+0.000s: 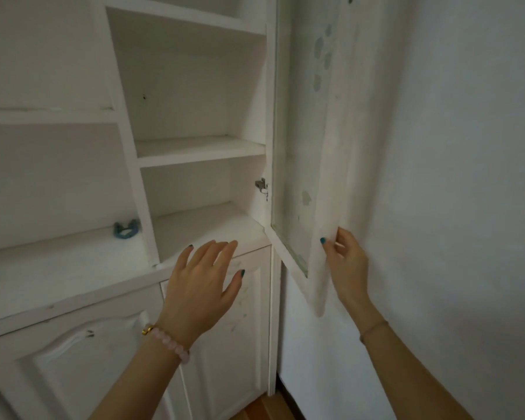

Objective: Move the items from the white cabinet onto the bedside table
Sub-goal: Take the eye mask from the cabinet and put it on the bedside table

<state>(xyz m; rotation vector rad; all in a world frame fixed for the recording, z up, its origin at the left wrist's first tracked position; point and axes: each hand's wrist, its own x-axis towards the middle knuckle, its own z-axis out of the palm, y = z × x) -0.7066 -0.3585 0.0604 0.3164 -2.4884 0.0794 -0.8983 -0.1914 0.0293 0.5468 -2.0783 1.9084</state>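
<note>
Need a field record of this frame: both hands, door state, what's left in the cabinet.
left hand: open, fingers spread, held out in front of the lowest shelf, holding nothing
right hand: grips the lower edge of the glass door
glass door: swung open to the right
shelves: three levels behind the door, no items visible
blue item: small, on the ledge left of the divider; kind unclear
bedside table: not in view

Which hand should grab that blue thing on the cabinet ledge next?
Left. The left hand is open, free and nearer the blue thing; the right hand pinches the edge of the glass door.
</note>
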